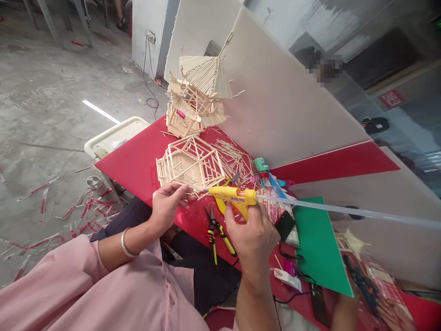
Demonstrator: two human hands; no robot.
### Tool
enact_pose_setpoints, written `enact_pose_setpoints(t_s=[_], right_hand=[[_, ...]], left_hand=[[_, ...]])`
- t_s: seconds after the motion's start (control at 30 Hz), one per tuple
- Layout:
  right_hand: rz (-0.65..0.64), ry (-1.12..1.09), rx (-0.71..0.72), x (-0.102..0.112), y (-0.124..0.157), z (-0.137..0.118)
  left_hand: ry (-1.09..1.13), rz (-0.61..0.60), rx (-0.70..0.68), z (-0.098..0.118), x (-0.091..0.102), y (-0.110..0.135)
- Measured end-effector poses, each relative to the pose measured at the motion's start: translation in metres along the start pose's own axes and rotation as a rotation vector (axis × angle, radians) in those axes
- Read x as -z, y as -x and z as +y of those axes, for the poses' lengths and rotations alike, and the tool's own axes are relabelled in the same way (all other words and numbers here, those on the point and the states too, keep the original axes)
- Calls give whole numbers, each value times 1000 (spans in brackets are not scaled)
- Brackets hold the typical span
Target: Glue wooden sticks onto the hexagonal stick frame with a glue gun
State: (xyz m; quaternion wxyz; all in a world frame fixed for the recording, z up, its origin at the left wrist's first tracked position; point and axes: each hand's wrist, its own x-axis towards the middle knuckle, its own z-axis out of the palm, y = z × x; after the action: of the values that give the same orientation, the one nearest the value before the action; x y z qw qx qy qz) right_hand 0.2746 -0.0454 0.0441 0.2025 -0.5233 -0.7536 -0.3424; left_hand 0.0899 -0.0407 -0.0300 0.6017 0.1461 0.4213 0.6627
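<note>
My right hand [253,234] grips a yellow glue gun [234,195], its nozzle pointing left. A long translucent glue stick [330,209] trails out of the gun's back end. My left hand [170,207] pinches a thin wooden stick at the near edge of an open stick framework [195,161]; whether that stick is loose or part of the frame is hidden by the fingers. The nozzle sits just right of these fingertips. Behind the framework stands a tiered stick model [203,87] with slatted roofs.
Black-and-yellow cutters [217,232] lie on the red tabletop [138,161] near me. Loose sticks [234,158] are heaped beyond the gun. A green board [320,243] and white partition [285,101] stand right. Another person's hand [392,312] is at lower right.
</note>
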Motion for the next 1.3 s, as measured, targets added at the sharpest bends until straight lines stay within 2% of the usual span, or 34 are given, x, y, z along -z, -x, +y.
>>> enact_pose_setpoints(t_s=[0.13, 0.33, 0.5, 1.07, 1.3], right_hand=[[12, -40, -18, 1, -5, -7], [-8, -150, -41, -4, -20, -36], [1, -156, -22, -12, -27, -54], [-40, -75, 13, -16, -23, -55], [5, -74, 28, -15, -24, -56]], left_hand=[[-43, -28, -9, -4, 1, 2], [-72, -72, -6, -8, 6, 3], [-23, -98, 39, -4, 11, 0], [-61, -130, 45, -2, 14, 2], [-40, -126, 68, 2, 9, 2]])
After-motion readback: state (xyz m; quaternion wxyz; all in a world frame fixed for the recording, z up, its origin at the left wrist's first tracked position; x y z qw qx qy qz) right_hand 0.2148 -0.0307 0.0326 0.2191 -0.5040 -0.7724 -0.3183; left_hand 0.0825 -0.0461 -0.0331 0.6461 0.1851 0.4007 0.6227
